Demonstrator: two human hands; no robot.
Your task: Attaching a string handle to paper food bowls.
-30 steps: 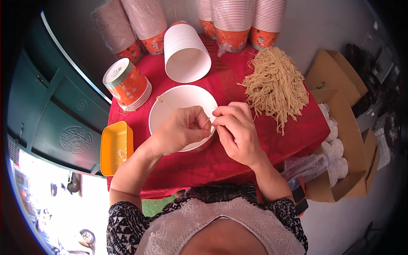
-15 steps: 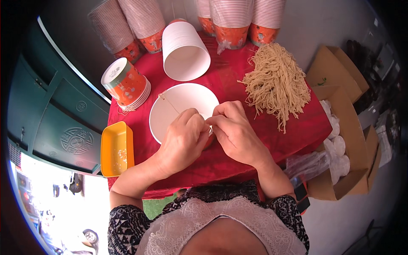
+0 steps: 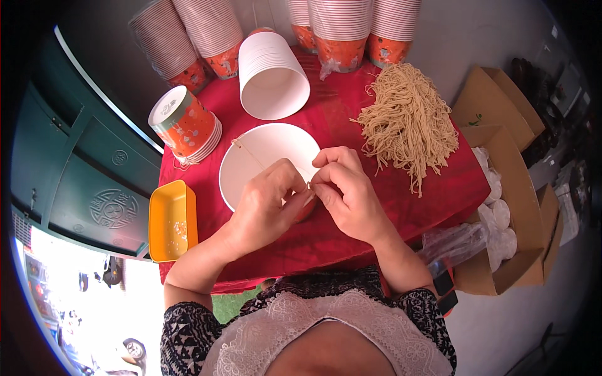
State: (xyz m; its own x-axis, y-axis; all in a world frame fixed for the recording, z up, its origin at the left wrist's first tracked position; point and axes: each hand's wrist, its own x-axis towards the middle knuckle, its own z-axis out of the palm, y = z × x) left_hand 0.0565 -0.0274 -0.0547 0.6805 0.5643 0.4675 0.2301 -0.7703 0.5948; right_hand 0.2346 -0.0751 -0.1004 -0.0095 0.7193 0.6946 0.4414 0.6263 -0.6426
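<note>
A white-lined paper bucket stands with its mouth toward me, and a bit of its orange outside shows under my hands. A thin beige string is fixed at its far left rim and runs across the mouth toward my fingers. My left hand is closed in a pinch over the near right rim, holding the string. My right hand meets it there, thumb and forefinger pinching the string's end at the rim. The fingertips hide most of the knot area.
A heap of beige strings lies at the right of the red-covered table. White-lined buckets lie nested behind; an upturned orange stack and a yellow tray stand left. Tall bucket stacks line the back. Open cardboard boxes sit right.
My right fingers have shifted and opened slightly apart from the left ones, still pinching at the rim. My left hand and the bucket have moved a touch to the left.
</note>
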